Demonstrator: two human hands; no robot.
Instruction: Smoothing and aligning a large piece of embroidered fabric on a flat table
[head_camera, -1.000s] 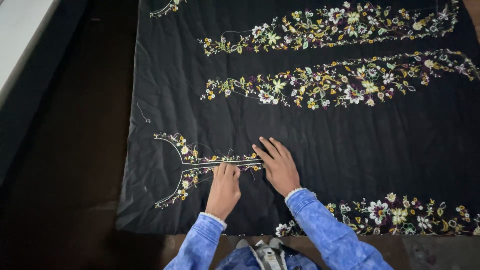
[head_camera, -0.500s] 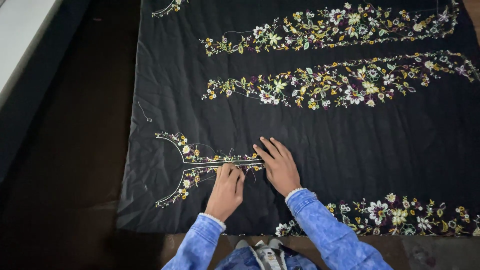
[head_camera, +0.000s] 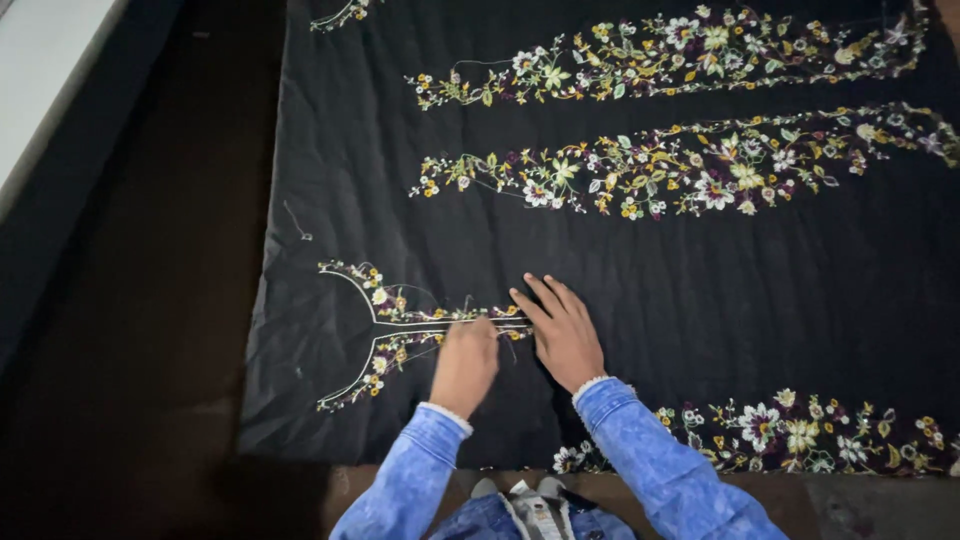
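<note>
A large black cloth (head_camera: 640, 280) with colourful flower embroidery lies spread flat below me. Near its left end is an embroidered neckline shape (head_camera: 380, 320), a curved outline with a straight stem. My left hand (head_camera: 463, 364) rests on the end of that stem with its fingers curled under; whether it pinches anything is hidden. Beside it, my right hand (head_camera: 561, 333) lies flat on the cloth, fingers together and pointing up-left, touching the stem's tip. Both arms wear blue denim sleeves.
Two long bands of flower embroidery (head_camera: 680, 170) run across the upper cloth, and another band (head_camera: 790, 435) lies along the near edge at right. A dark floor (head_camera: 140, 330) lies left of the cloth, with a pale raised edge (head_camera: 40, 80) at top left.
My left hand has curled its fingers in on the stem; a second ago they lay straighter. The right hand has stayed in place, and the view has barely shifted.
</note>
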